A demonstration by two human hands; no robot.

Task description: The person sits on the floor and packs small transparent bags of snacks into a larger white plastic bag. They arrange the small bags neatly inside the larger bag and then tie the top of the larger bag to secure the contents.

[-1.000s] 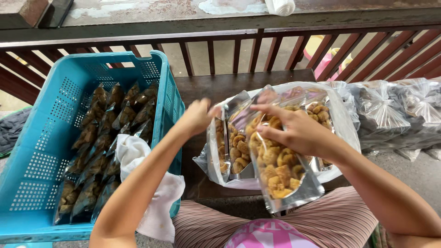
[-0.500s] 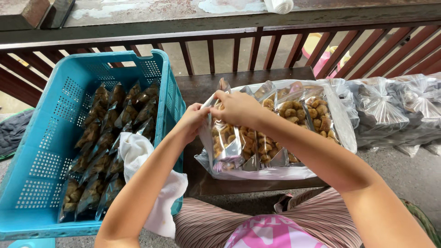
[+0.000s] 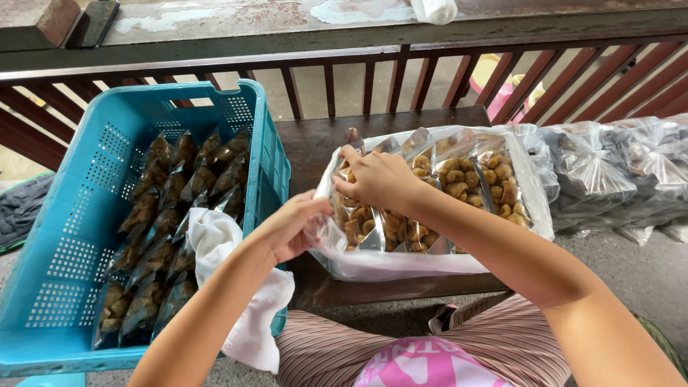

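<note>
Fingers of right hand [image 3: 380,179] pinching snack packets [image 3: 401,229], left hand [image 3: 290,226] gripping clear bag's rim [image 3: 326,236], blue crate [image 3: 64,236] beside.

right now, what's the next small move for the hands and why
Probably pinch one packet and lift it out. The right hand is already inside the big clear bag, fingers on the packet tops, while the left hand holds the bag's near edge. The blue crate beside it already holds rows of similar packets, so that looks like the likely destination.
</note>
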